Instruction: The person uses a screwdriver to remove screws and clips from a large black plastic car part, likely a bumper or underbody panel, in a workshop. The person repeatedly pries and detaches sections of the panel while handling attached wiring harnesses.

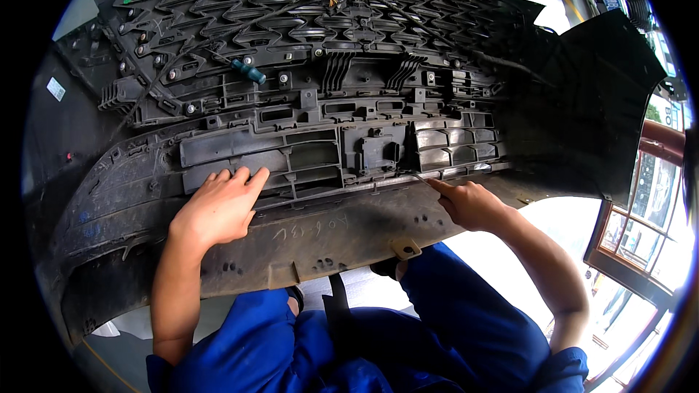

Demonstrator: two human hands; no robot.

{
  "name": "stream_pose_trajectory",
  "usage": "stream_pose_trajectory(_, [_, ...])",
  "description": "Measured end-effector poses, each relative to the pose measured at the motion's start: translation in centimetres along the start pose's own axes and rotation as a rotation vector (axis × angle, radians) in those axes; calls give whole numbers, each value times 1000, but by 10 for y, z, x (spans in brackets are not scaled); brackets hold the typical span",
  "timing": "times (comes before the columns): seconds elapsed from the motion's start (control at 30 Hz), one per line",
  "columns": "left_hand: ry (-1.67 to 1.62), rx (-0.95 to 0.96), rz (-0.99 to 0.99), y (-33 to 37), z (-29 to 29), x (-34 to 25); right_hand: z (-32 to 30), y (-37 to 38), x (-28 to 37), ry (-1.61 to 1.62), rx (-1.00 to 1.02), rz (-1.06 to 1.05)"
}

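A large dark car bumper lies across my legs with its ribbed inner side facing up. My left hand rests with fingers apart on the left section of the lower grille. Toward the grille's lower edge, right of centre, is my right hand, its index finger stretched out and its other fingers curled. A thin, bent sliver shows at that fingertip; whatever the hand grips is mostly hidden. Between the hands sits a square black bracket.
A screwdriver with a teal handle lies on the bumper beyond my left hand. Wiring runs over the upper mesh grille, among several screws. A tan tab sticks out at the near edge. A wooden-framed glass door stands at right.
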State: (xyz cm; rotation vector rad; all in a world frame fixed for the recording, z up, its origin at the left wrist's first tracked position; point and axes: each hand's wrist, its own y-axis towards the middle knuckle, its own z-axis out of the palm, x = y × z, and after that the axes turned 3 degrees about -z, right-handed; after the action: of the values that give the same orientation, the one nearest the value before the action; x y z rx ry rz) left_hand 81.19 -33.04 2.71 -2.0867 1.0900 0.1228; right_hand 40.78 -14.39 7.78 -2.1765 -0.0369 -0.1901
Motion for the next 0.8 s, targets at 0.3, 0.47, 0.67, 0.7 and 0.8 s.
stream_pose_trajectory(0.3, [-50,110,-123,-3,-9,-10,-43,-44,-45,413,90,457])
stream_pose_trajectory(0.47, [-64,112,-111,4,-6,-10,-12,-41,-66,547,19,514])
stream_pose_trajectory(0.67, [-56,36,-91,0,1,-6,-4,-38,-54,632,-21,531])
stream_pose_trajectory(0.7, [-59,39,-96,0,2,-7,-1,-38,-52,641,-30,539])
stream_pose_trajectory(0.8, [-56,42,-103,0,2,-7,6,-41,-44,656,-57,557])
